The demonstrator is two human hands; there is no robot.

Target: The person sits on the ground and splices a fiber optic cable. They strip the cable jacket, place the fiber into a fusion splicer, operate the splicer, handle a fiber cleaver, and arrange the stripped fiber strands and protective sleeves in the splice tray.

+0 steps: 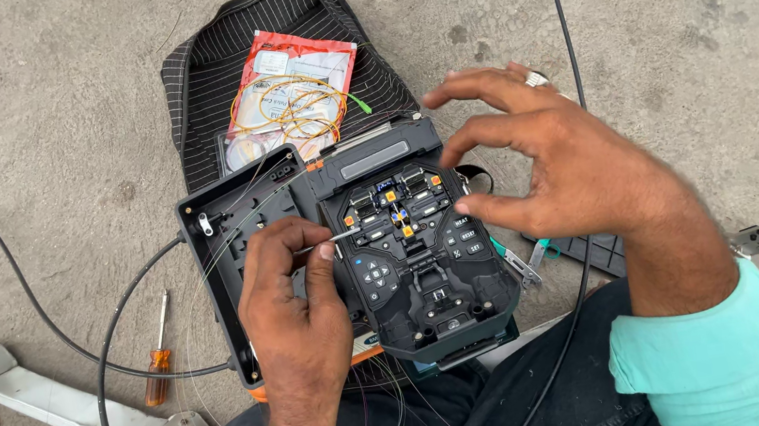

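Pinching a thin fibre between thumb and fingertips, the left hand feeds it sideways toward the left clamp of the fusion splicer. That black unit sits on the person's lap with its cover flipped up, blue and orange parts showing at the centre, and a button pad below them. The fibre's free end reaches the splicer's left holder; whether it is seated in the groove cannot be told. Right hand hovers over the splicer's right side, fingers spread and curled, holding nothing, thumb close to the small side buttons; contact there is unclear. A ring shows on one finger. Just left of the splicer, partly under the left hand, lies an open black junction box, lid off, with thin fibres looping out of it down across the dark trousers. A black cable enters the box from the left and curves over the concrete floor. Behind the splicer lies a striped dark bag, and on it a clear packet with a red edge holding coiled yellow patch cord. An orange-handled screwdriver lies on the floor left of the box, well apart from both hands. A small green-handled tool lies just right of the splicer.
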